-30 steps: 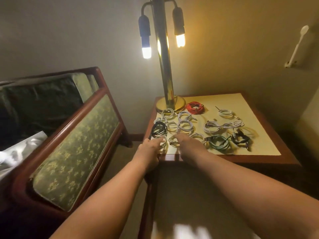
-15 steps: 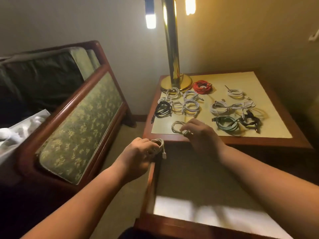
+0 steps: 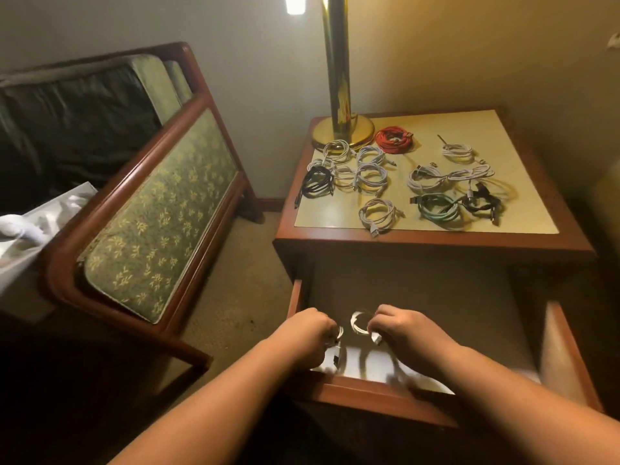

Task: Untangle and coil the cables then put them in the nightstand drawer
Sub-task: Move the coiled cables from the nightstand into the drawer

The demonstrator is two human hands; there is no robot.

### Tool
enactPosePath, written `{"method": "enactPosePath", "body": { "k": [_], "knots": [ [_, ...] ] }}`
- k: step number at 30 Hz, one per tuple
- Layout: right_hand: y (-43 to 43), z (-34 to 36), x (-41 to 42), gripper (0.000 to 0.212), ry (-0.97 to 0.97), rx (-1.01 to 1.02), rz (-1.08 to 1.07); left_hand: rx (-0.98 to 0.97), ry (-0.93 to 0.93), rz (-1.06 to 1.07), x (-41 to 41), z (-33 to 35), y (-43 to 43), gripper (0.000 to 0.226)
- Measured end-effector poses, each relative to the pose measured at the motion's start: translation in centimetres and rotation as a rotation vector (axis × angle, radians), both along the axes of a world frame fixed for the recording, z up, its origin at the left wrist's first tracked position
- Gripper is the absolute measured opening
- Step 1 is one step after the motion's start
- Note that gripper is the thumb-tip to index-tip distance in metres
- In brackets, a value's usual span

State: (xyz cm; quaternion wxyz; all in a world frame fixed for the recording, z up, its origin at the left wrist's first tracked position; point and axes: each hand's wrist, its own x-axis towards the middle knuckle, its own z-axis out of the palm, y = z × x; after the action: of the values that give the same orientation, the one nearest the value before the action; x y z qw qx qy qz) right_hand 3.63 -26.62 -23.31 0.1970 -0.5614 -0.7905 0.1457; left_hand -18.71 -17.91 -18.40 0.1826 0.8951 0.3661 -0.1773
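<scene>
Lamplit walls and a carpeted floor frame a wooden desk (image 3: 436,241) with a cream top, standing beside a green patterned armchair (image 3: 161,203). Below the desk's top, the nightstand drawer (image 3: 369,394) is pulled out toward the person.

Both hands are inside the drawer's outline, over its front left part. The left hand (image 3: 307,333) is curled round a small white cable coil (image 3: 338,344), whose plug end dangles beneath the fist. The right hand (image 3: 402,330), just beside it, pinches a second white coil (image 3: 357,325) between thumb and fingertips. The two coils hang between the hands, nearly touching. The left hand is the nearer one to the drawer's left wall.

The drawer floor lies straight below both coils, so the coming move appears to be a short drop and release rather than a reach. How far the coils are from the floor cannot be told. These two are the only cables seen within the drawer's walls, and its rear is in shadow.

On the desk, well apart from the hands, lie many more cables. They include a red coil (image 3: 392,139) by the brass lamp base (image 3: 342,134), a black coil (image 3: 317,184) among white ones at the left, a lone white coil (image 3: 377,214) near the front edge, and a teal coil (image 3: 436,208). The teal coil looks tangled with a black cable (image 3: 483,199). Most of the task seems yet to be done.
</scene>
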Motion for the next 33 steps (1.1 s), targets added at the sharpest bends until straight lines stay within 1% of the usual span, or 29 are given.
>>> {"method": "enactPosePath", "body": {
  "k": [2, 3, 5, 7, 9, 10, 12, 13, 15, 16, 18, 19, 20, 21, 22, 24, 25, 28, 29, 31, 32, 33],
  "knots": [
    [-0.6, -0.8, 0.1, 0.010, -0.107, -0.140, 0.012, -0.056, 0.128, 0.029, 1.1, 0.1, 0.1, 0.025],
    [-0.8, -0.9, 0.1, 0.010, -0.139, -0.195, 0.025, -0.081, 0.156, 0.042, 1.5, 0.0, 0.1, 0.029],
    [-1.0, -0.8, 0.1, 0.012, -0.189, -0.288, 0.049, -0.109, 0.175, 0.044, 2.0, -0.2, 0.0, 0.040],
    [-1.0, -0.4, -0.2, 0.014, -0.209, -0.358, 0.077, -0.136, 0.183, 0.064, 2.0, -0.8, -0.2, 0.045],
    [-1.1, 0.0, -0.4, 0.018, -0.219, -0.393, 0.105, -0.155, 0.186, 0.050, 1.9, -0.9, -0.2, 0.041],
    [-1.1, 0.4, -0.3, 0.019, -0.203, -0.409, 0.103, -0.161, 0.202, 0.006, 1.8, -0.8, -0.1, 0.036],
    [-0.8, 1.9, 0.6, 0.017, -0.126, -0.387, 0.064, -0.166, 0.194, -0.071, 2.0, -0.2, 0.5, 0.025],
    [-0.5, 2.9, 1.3, 0.013, -0.055, -0.305, 0.036, -0.158, 0.148, -0.064, 2.3, 0.1, 1.1, 0.024],
    [0.8, 5.0, 3.3, 0.012, 0.066, -0.039, -0.045, -0.099, -0.009, 0.009, 3.5, 1.7, 2.6, 0.026],
    [1.6, 6.1, 4.4, 0.014, 0.100, 0.099, -0.111, -0.037, -0.110, 0.037, 4.4, 2.7, 3.5, 0.025],
    [3.7, 8.1, 6.8, 0.016, 0.101, 0.270, -0.282, 0.111, -0.356, 0.055, 6.4, 4.5, 5.0, 0.022],
    [4.8, 9.0, 8.0, 0.020, 0.086, 0.308, -0.373, 0.181, -0.480, 0.059, 7.5, 5.4, 5.6, 0.020],
    [5.8, 9.4, 9.1, 0.026, 0.059, 0.299, -0.455, 0.236, -0.583, 0.065, 8.7, 6.3, 6.0, 0.019],
    [6.8, 9.7, 10.0, 0.033, 0.029, 0.244, -0.524, 0.278, -0.658, 0.071, 9.9, 7.0, 6.4, 0.020],
    [7.7, 9.7, 10.8, 0.040, 0.003, 0.156, -0.576, 0.307, -0.694, 0.075, 11.1, 7.5, 6.7, 0.025],
    [8.7, 9.6, 11.7, 0.046, -0.071, -0.017, -0.618, 0.327, -0.647, 0.088, 13.3, 8.0, 7.1, 0.035],
    [8.9, 9.6, 11.9, 0.044, -0.112, -0.053, -0.618, 0.331, -0.612, 0.101, 14.1, 8.0, 7.3, 0.037],
    [8.7, 9.4, 11.9, 0.031, -0.168, -0.025, -0.593, 0.336, -0.604, 0.153, 15.5, 7.9, 7.7, 0.039],
    [8.6, 9.2, 11.8, 0.028, -0.163, -0.006, -0.590, 0.314, -0.585, 0.173, 15.6, 7.9, 7.8, 0.046],
    [8.4, 9.0, 11.8, 0.024, -0.138, 0.027, -0.574, 0.242, -0.447, 0.178, 15.8, 7.8, 8.2, 0.070],
    [8.2, 8.9, 11.8, 0.022, -0.129, 0.051, -0.554, 0.237, -0.369, 0.156, 15.7, 7.7, 8.3, 0.074],
    [8.0, 8.8, 11.8, 0.021, -0.123, 0.084, -0.525, 0.255, -0.335, 0.131, 15.6, 7.7, 8.4, 0.070]
  ]
}}
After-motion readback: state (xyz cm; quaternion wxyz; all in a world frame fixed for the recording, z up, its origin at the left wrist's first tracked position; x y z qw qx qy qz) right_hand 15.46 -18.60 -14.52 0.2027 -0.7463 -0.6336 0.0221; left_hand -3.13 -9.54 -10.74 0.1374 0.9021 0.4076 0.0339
